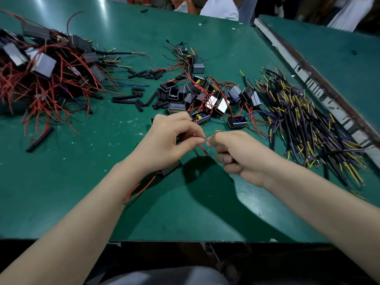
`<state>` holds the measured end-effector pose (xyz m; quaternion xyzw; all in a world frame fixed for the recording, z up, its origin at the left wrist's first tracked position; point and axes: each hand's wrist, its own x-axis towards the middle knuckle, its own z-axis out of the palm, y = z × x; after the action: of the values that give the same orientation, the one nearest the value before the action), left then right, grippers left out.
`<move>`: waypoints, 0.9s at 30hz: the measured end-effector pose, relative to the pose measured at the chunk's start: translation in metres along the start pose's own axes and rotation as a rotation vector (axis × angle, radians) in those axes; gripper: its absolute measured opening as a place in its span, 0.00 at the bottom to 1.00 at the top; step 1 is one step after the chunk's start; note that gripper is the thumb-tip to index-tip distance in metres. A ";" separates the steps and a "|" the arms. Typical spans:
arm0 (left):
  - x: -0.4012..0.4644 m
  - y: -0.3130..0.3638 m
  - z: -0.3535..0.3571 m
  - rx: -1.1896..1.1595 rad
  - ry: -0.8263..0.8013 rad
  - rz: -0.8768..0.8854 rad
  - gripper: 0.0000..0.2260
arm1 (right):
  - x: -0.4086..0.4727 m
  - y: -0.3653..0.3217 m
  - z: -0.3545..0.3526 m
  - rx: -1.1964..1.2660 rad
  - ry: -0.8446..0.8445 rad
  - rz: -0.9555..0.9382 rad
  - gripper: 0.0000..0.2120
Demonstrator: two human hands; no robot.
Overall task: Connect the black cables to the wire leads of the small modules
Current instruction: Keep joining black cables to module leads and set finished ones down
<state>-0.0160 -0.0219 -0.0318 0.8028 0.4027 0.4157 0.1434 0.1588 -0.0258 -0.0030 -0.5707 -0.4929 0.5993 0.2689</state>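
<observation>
Two hands meet above the near middle of a green-topped worktable (82, 202). A pile of small black box modules (205, 97) lies behind them, a heap of black cables (308, 128) to their right, red-wired modules (45, 73) far left.

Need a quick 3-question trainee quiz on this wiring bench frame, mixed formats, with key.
1. True or false: the left hand pinches a red wire lead.
2. Multiple choice: where does the pile of black cables with yellow and blue ends lie? A) right of the hands B) left of the hands C) in the person's lap
3. Fill in: loose black ____ pieces lie scattered on the green table between the left heap of modules with red leads and the middle cluster of small modules.

Key: 1 true; 2 A; 3 tubing. The right hand meets the left at the lead's tip.
</observation>
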 end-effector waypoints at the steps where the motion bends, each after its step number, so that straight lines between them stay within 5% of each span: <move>1: -0.001 0.002 0.002 0.089 0.014 0.039 0.04 | 0.000 0.000 -0.001 0.086 -0.030 0.079 0.09; 7: -0.001 0.004 0.003 0.132 0.053 0.042 0.03 | -0.001 -0.005 -0.009 0.248 -0.189 0.264 0.06; 10: 0.002 0.006 0.003 -0.074 0.096 -0.151 0.02 | 0.003 -0.008 -0.014 0.230 -0.073 0.159 0.04; 15: 0.003 0.004 0.004 -0.356 0.181 -0.461 0.04 | 0.022 -0.008 -0.024 0.638 0.219 0.101 0.04; 22: 0.000 -0.002 0.007 -0.378 0.204 -0.474 0.06 | 0.036 0.013 -0.005 0.961 0.205 -0.098 0.27; 27: 0.000 0.000 0.009 -0.398 0.179 -0.428 0.06 | 0.033 0.018 -0.004 1.046 0.179 -0.245 0.16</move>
<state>-0.0086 -0.0211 -0.0377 0.6158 0.4845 0.5160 0.3461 0.1604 -0.0023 -0.0326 -0.3478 -0.1670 0.6781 0.6256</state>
